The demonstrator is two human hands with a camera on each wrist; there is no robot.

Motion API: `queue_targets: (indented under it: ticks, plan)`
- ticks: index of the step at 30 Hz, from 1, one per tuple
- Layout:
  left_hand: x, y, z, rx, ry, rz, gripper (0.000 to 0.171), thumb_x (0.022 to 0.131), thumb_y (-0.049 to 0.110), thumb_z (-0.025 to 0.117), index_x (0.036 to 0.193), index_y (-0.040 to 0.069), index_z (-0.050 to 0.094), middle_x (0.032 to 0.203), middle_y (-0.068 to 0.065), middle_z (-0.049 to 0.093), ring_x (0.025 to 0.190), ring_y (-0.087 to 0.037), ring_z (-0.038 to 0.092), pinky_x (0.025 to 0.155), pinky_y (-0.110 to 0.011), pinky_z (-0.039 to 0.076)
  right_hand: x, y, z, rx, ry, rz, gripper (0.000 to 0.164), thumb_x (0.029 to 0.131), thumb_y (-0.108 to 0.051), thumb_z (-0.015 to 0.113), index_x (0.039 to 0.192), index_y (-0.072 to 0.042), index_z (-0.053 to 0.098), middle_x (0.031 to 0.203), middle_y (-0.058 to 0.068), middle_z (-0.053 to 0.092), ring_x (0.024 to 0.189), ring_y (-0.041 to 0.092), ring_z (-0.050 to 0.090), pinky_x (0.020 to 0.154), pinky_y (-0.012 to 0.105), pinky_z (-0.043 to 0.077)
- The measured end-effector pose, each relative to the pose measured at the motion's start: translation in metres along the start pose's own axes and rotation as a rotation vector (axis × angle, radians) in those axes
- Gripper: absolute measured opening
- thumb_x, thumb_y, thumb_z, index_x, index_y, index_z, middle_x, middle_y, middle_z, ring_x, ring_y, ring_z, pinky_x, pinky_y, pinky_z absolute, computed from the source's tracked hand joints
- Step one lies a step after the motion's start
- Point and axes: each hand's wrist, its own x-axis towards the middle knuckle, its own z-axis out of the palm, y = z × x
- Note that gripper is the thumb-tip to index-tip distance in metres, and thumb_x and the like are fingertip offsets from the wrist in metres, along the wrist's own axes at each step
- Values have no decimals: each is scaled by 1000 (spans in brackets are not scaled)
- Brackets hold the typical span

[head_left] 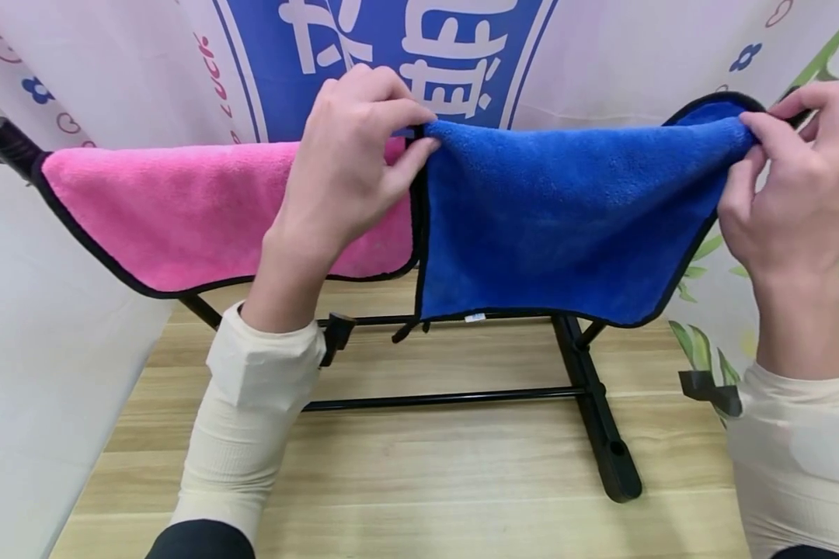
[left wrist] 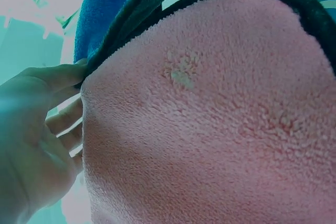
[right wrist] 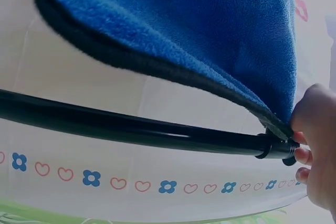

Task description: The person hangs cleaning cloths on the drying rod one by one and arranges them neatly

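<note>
A blue towel (head_left: 566, 217) with black edging hangs folded over the top bar of a black rack (head_left: 601, 419). My left hand (head_left: 349, 147) pinches its upper left corner between thumb and fingers, beside the pink towel. At the other end, my right hand (head_left: 804, 171) pinches the upper right corner close to the rack's end; the right wrist view shows those fingers by the bar's end fitting (right wrist: 278, 147). The pink towel (head_left: 182, 217), also black-edged, drapes over the left part of the rack, partly behind my left hand and forearm.
The rack stands on a wood-grain tabletop (head_left: 419, 481), with a lower crossbar (head_left: 447, 398) near the surface. Behind it hangs a white curtain (head_left: 601, 46) with a blue printed panel. A white wall-like surface (head_left: 42, 310) borders the left side.
</note>
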Motion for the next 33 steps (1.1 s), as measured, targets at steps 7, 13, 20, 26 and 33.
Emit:
queue_targets:
  ticks: [7,13,20,26,33]
  plan:
    - [-8,0,8,58,171,94,26,100,20,70,92,-5,71,87,-17,60,91,-36,54,80,-40,37,-10,-1,-3,6,-8,58,42,103,-17,42,130,3,67,116,34,51,109,54,49,102,55,38]
    - [-15,1,12,75,192,105,30,102,22,68,95,-6,79,85,-18,63,85,-38,53,74,-43,38,-15,0,-2,115,39,176,34,103,-16,49,122,4,69,96,-26,41,91,1,51,87,14,38]
    - [-23,3,15,45,181,69,28,92,20,80,103,-6,78,89,-18,60,89,-38,52,76,-43,38,-14,-3,-2,388,125,489,20,97,-14,65,117,-14,66,95,-19,56,81,-6,56,79,12,47]
    - [-24,3,18,41,191,82,23,95,13,76,105,-8,78,91,-19,60,90,-38,51,77,-44,39,-15,-4,2,452,174,531,14,96,-13,67,106,-19,73,95,-17,61,78,-5,60,77,13,48]
    - [-25,3,20,65,197,97,24,100,14,69,108,-7,78,93,-19,61,90,-38,51,76,-44,40,-24,-8,3,389,170,435,20,97,-17,69,115,-12,76,100,-22,55,88,-5,62,79,12,49]
